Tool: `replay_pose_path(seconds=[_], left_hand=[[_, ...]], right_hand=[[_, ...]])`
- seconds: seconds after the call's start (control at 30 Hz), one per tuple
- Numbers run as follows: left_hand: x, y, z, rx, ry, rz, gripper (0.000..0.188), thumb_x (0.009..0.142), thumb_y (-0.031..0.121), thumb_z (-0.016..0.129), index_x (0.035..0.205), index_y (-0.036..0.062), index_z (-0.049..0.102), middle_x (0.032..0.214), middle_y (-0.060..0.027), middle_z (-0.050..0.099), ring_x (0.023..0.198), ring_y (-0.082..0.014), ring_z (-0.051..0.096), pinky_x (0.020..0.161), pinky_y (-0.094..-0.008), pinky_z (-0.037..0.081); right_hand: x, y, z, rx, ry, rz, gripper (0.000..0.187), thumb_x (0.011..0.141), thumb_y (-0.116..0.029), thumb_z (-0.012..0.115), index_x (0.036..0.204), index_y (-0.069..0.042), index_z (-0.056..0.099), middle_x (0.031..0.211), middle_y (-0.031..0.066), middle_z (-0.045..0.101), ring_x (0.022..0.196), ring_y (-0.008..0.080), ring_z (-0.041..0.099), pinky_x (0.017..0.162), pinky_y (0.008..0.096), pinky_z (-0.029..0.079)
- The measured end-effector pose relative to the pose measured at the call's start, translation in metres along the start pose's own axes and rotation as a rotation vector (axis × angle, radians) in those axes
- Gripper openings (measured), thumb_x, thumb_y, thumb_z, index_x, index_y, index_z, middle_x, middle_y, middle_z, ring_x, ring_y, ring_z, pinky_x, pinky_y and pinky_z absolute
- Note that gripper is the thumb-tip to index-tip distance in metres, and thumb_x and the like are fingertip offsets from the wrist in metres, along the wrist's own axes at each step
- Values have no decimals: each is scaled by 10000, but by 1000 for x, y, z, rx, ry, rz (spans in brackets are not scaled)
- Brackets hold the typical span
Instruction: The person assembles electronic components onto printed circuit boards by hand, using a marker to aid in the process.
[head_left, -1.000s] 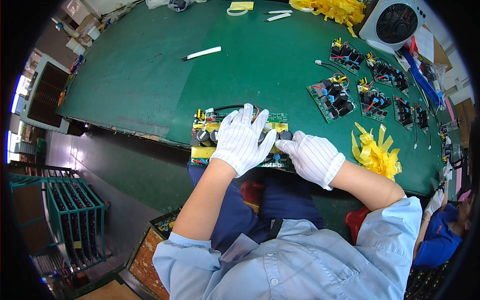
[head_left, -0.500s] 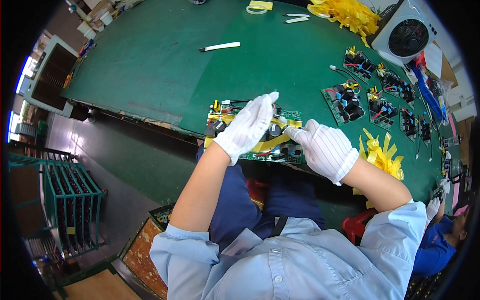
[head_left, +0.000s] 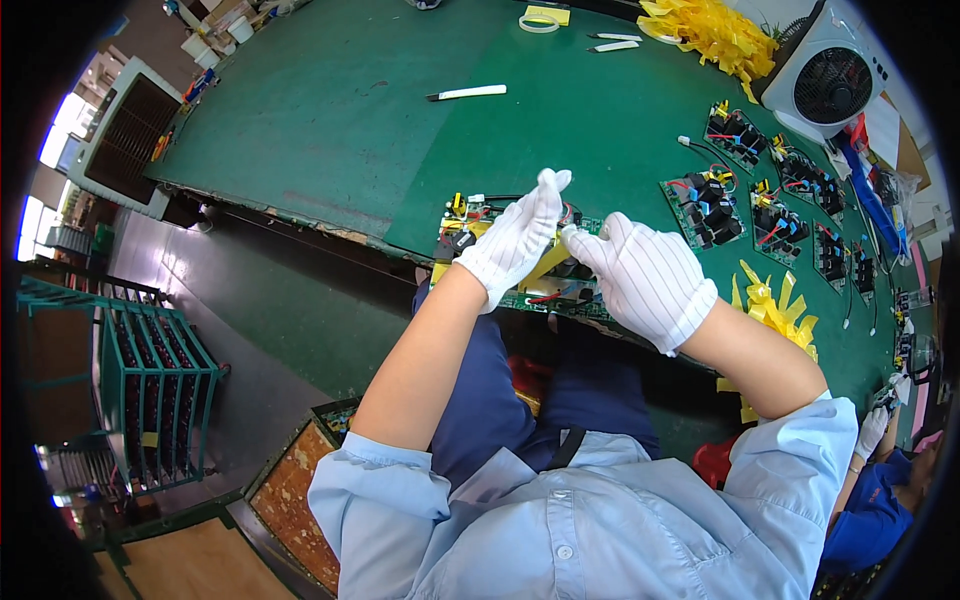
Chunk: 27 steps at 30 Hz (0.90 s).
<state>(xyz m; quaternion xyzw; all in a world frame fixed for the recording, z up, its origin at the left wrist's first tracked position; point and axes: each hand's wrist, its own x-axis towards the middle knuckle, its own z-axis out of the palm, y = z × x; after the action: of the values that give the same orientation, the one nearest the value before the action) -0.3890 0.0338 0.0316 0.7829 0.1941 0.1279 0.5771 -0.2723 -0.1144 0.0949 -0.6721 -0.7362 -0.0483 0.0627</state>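
Observation:
A green circuit board with black parts, wires and yellow tape lies at the table's near edge. Both hands wear white striped gloves. My left hand rests edge-down over the board's middle, its fingers stretched out together and pointing up to the right. On the board's right side, my right hand has bent fingers, pinched at the end of a strip of yellow tape. This strip slants up between the two hands. My gloves hide much of the board's middle, and the right thumb's tip is hard to see.
Several similar boards stand to the right. Yellow strips hang at the near edge; more are heaped beside a fan. A white-handled tool lies farther back. A co-worker sits at far right; a rack stands left.
The whole view has shifted a little, so the table appears farther right. The yellow tape strip now slants upward toward my right fingertips, which have come closer to my left hand.

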Motion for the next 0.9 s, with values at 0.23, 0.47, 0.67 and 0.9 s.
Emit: replay_pose_path(seconds=[0.23, 0.47, 0.67, 0.9], left_hand=[[-56, 33, -28, -94, 300, 256, 456, 1007, 336, 344, 1119, -32, 590, 1033, -122, 652, 1006, -208, 609, 925, -351, 442], [-96, -19, -5, 985, 430, 310, 528, 736, 366, 724, 1117, 33, 572, 1078, -128, 587, 1037, -303, 547, 897, -401, 429], [-95, -31, 10, 1039, 394, 93, 636, 681, 407, 748, 1160, 53, 524, 1000, -102, 555, 946, -293, 509, 803, -422, 417], [-85, -56, 31, 831, 521, 266, 501, 663, 234, 779, 1069, 69, 538, 965, -110, 525, 917, -297, 500, 778, -414, 392]], right_hand=[[7, 24, 17, 48, -10, 102, 293, 830, -105, 478, 1114, -98, 549, 812, 159, 538, 679, 310, 590, 554, 413, 482], [11, 10, 11, 98, 89, 1, 332, 814, -99, 509, 1141, -135, 552, 812, 137, 528, 694, 291, 585, 553, 400, 471], [4, 9, 1, 84, 63, -10, 395, 773, -83, 549, 1165, -132, 549, 817, 129, 529, 701, 281, 578, 535, 388, 464], [28, 22, 13, 40, 79, 29, 371, 806, -87, 535, 1175, -124, 538, 806, 137, 527, 712, 291, 578, 536, 393, 463]])
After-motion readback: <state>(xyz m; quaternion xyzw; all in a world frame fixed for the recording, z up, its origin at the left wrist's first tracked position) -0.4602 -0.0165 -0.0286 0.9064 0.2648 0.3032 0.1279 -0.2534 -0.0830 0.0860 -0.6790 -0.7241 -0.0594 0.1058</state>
